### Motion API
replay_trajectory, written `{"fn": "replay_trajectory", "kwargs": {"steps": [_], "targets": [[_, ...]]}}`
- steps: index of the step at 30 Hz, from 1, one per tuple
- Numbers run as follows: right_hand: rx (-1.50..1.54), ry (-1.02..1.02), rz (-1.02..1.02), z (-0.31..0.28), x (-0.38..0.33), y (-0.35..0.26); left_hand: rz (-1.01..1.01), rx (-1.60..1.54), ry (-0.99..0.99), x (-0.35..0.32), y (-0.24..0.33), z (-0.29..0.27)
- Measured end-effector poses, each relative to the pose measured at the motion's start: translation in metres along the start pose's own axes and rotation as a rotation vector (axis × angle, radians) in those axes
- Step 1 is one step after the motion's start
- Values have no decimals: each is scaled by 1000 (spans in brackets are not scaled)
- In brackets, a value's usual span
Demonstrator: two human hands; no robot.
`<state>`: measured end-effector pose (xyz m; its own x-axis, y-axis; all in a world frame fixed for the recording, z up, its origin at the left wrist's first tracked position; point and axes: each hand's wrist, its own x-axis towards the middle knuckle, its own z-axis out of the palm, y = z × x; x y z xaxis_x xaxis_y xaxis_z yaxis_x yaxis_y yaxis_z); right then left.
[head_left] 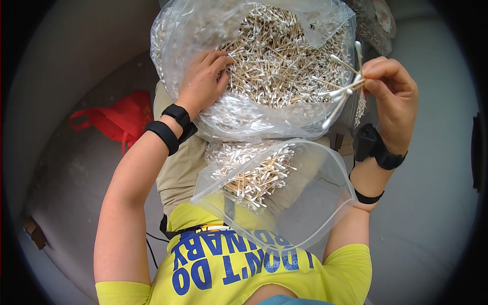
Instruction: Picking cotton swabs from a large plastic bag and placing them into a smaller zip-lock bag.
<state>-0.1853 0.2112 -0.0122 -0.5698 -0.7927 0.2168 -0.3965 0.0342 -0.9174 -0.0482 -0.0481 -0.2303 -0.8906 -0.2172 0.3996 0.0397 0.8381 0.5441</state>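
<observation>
A big clear plastic bag (223, 119) stands in front of me, filled with loose cotton swabs (277, 56) that have wooden sticks and white tips. My left hand (206, 79) rests at the bag's left side, with its fingertips touching the pile and its thumb apart from the fingers; it appears to hold nothing. Right of the bag, my right hand (394, 89) is raised and pinches several cotton swabs (345, 84), which fan out at different angles. On my lap lies an open clear zip bag (315, 203), partly filled with cotton swabs (256, 178).
A red bag (119, 117) lies on the grey floor (76, 173) at the left. Behind the big bag, at the far right, is another clear bag (378, 25) of swabs. A small brown box (34, 233) sits at the left edge.
</observation>
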Motion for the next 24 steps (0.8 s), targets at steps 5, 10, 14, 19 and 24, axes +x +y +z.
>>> {"fn": "replay_trajectory", "kwargs": {"steps": [5,10,14,19,24], "targets": [[252,-190,-226,12,-23,-34,6,8,15,-2,-3,-1],[69,-611,-228,20,-22,-43,15,11,13,-3,-4,0],[-139,-261,-64,12,-22,-24,5,1,-1,-2,-2,1],[-551,-192,140,50,13,85,4,20,4,-3,-6,-2],[-762,-188,129,78,14,139,12,16,-2,0,-4,2]]}}
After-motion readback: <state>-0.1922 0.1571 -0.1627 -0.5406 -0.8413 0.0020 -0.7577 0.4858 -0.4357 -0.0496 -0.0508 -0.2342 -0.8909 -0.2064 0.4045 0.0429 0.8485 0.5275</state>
